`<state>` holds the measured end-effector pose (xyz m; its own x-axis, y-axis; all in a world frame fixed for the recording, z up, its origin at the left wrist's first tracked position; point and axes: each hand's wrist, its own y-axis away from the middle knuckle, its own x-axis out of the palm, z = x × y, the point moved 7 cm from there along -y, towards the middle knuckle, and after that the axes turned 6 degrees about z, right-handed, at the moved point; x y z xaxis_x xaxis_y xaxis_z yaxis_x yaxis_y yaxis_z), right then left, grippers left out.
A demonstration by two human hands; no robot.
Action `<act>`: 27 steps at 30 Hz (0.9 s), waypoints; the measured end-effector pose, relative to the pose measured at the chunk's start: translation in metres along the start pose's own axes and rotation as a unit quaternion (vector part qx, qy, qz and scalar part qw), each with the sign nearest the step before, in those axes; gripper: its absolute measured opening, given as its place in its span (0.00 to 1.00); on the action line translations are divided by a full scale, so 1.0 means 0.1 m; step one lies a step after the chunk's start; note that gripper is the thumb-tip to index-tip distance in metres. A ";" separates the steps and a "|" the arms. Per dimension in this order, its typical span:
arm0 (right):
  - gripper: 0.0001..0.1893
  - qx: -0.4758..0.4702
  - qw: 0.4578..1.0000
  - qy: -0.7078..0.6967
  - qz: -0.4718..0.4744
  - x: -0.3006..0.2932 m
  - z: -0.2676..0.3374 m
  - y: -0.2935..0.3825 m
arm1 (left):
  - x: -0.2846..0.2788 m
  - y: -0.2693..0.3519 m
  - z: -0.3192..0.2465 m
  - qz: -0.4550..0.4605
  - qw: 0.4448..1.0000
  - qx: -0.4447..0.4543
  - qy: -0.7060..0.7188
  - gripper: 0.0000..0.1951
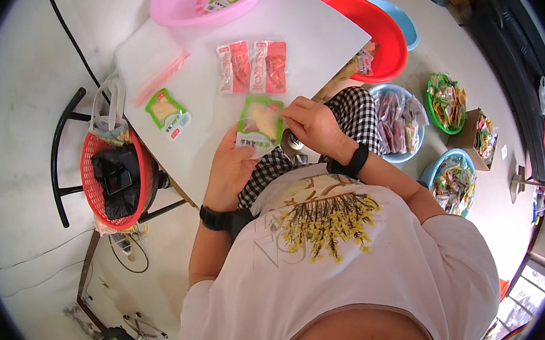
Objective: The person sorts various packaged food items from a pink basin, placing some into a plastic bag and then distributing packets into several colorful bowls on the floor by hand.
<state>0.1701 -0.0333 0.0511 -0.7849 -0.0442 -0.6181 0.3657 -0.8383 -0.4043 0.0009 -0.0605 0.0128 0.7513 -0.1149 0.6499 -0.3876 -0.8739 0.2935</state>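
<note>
My left hand (235, 156) holds a green-and-white snack packet (261, 125) from its lower left, thumb across the front. A pale food shows through or is pictured on its face. At the packet's right edge, the fingertips of my right hand (309, 123) are pinched together on it. Beyond them, a red-and-white packet (234, 66) lies flat on the white table beside a second red-and-white packet (270, 65). Left of my hands lies another green-edged packet (168, 112). Above it is a clear zip bag with a pink strip (162, 78).
A pink basin (215, 17) holding packets stands at the table's far edge (307, 16). On the left, a red basket (90, 186) with a black bag sits on a chair. To the right are a red basin (394, 33), a blue basin (400, 159) and more packet-filled containers.
</note>
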 end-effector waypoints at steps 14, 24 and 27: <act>0.11 -0.013 0.999 -0.011 -0.034 -0.11 -0.02 0.01 | 0.04 -0.85 0.07 0.027 1.000 0.007 -0.009 0.27; 0.10 -0.031 0.998 0.018 -0.048 -0.08 -0.05 0.06 | 0.05 -1.17 0.08 -0.018 0.994 0.104 -0.029 0.22; 0.09 -0.024 0.999 0.021 -0.043 -0.09 -0.09 0.07 | 0.09 -1.06 0.06 -0.015 0.950 0.137 -0.279 0.22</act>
<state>0.1844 -0.0340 0.0484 -0.7935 0.0500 -0.6065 0.3218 -0.8114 -0.4880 0.0518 0.0282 -0.0162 0.9556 -0.2548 0.1482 -0.2662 -0.9619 0.0627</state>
